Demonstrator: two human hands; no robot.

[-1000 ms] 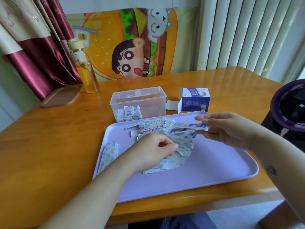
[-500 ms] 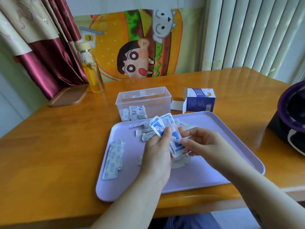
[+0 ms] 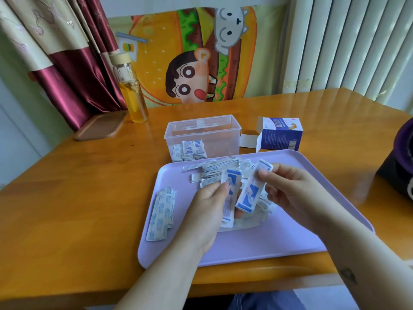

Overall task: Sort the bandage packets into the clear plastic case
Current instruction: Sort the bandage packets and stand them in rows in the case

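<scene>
Paper packets [image 3: 250, 193] — light, limp, slick; I'd pinch them flat, mid-length. My left grip [image 3: 207, 204] clamps several, right grip [image 3: 288, 189] pinches another, above tray [image 3: 245, 249] — more in case [image 3: 202, 130] beyond.

Grips packet stack [image 3: 232, 176] in left hand [image 3: 209, 204], thumb pressed on front. Pinches single packet [image 3: 248, 196] by upper end in right hand [image 3: 290, 191], fingers curled. Angles forearms inward, hands close.
</scene>
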